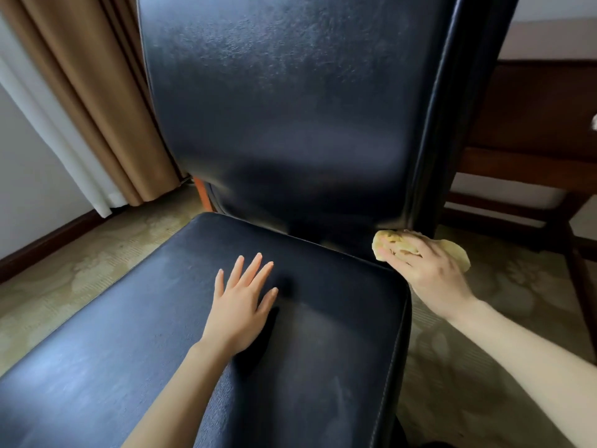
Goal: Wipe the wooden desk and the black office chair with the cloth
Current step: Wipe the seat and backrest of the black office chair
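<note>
The left hand (240,305) lies flat on the seat (129,367) of the black chair (290,108). Its fingers are straight and a little apart, the palm is down, and they hold nothing. The fingertips point toward the backrest (274,156), which stands upright just beyond them. Under the fingers and to their left, the black leather shows a pale, dusty shine.

The right hand (429,273) is at the back right corner of the seat, to the right of the left fingers and a little farther forward. Its fingers are bent over a yellow cloth (389,237) and grip it in a crumpled ball. One part of the cloth shows in front of the fingertips and another part comes out behind the knuckles. The cloth touches the chair where the low right edge of the backrest meets the seat. Whether the thumb also presses on the cloth cannot be seen, because it is hidden under the hand.

The dark wooden desk (533,118) stands behind the chair, beyond the right fingers and higher, well apart from the cloth. A brown curtain (97,92) hangs far to the left of the left fingers. A patterned carpet (484,367) lies below both arms.
</note>
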A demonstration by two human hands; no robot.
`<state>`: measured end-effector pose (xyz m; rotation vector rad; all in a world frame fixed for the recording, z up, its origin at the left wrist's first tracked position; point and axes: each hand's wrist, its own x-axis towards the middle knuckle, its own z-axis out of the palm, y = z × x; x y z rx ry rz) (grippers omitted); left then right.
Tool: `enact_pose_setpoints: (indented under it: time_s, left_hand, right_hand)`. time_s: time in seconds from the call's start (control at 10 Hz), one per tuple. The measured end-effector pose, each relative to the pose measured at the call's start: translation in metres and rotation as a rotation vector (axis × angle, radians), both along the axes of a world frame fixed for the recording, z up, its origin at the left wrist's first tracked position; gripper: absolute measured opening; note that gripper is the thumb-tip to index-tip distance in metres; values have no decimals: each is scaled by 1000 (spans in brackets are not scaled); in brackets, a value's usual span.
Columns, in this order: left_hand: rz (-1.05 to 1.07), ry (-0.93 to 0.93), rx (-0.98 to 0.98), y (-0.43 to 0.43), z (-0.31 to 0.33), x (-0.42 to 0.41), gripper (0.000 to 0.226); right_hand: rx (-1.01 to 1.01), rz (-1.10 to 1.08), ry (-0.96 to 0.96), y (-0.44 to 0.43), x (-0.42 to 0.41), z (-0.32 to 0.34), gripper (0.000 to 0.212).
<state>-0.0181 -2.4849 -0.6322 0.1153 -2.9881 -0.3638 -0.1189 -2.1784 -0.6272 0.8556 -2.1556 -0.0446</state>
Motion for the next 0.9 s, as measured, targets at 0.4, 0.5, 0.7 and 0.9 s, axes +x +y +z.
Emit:
enact_pose_setpoints:
  time_s: [0.4, 0.5, 0.7, 0.9]
  left_hand:
    - [-77, 16, 44, -9, -22, 10, 58]
    - [-65, 40, 22, -9, -25, 10, 57]
    - [-48, 86, 58, -7, -29, 11, 54]
    - [-44, 105, 78, -6, -29, 12, 56]
  right_hand:
    - [874, -329, -72, -138, -52, 10, 21]
    - [1029, -46, 137, -186, -77, 1, 35]
    - [1076, -30, 174, -267, -105, 18, 25]
    - [1012, 38, 179, -336, -112, 37, 27]
